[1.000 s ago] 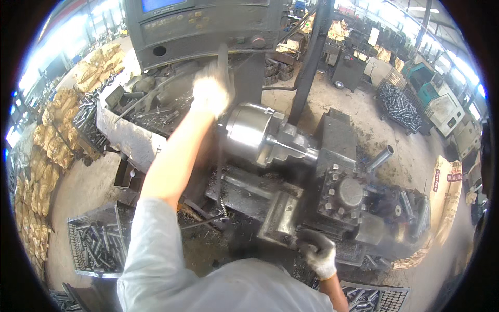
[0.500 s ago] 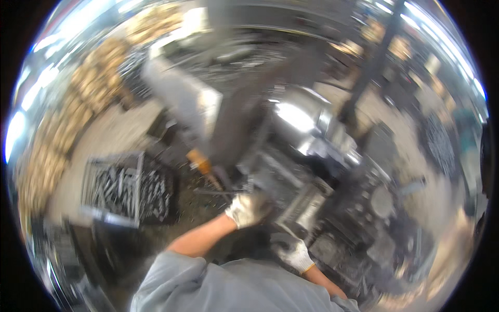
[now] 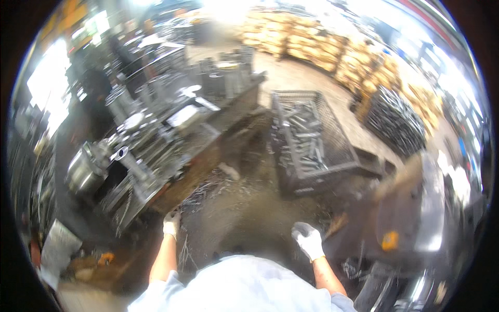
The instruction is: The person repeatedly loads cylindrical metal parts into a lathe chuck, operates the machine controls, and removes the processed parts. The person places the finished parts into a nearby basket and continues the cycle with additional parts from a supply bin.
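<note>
My left hand [image 3: 171,223], in a white work glove, hangs beside the front edge of a metal workbench [image 3: 192,179]. Its fingers are too blurred to read, and no held thing shows. To the right, my right hand [image 3: 307,240], in a white glove with dark, dirty fingers, hangs over the floor, apart from everything around it. Its fingers are smeared too, with nothing visible in them. Beyond the right hand stands a mesh crate [image 3: 338,117] with several metal rods [image 3: 306,138] inside.
A shiny steel cylinder [image 3: 86,169] and other machine parts sit on the bench at left. Metal scraps [image 3: 205,192] litter the floor beside it. A dark machine block [image 3: 395,213] stands at right. Stacked tan bundles [image 3: 312,39] and a bin of dark rods [image 3: 392,119] are farther back.
My view has swung right round, from the machine to the bench and crate. Both hands have drawn away from the machine and now hang farther apart.
</note>
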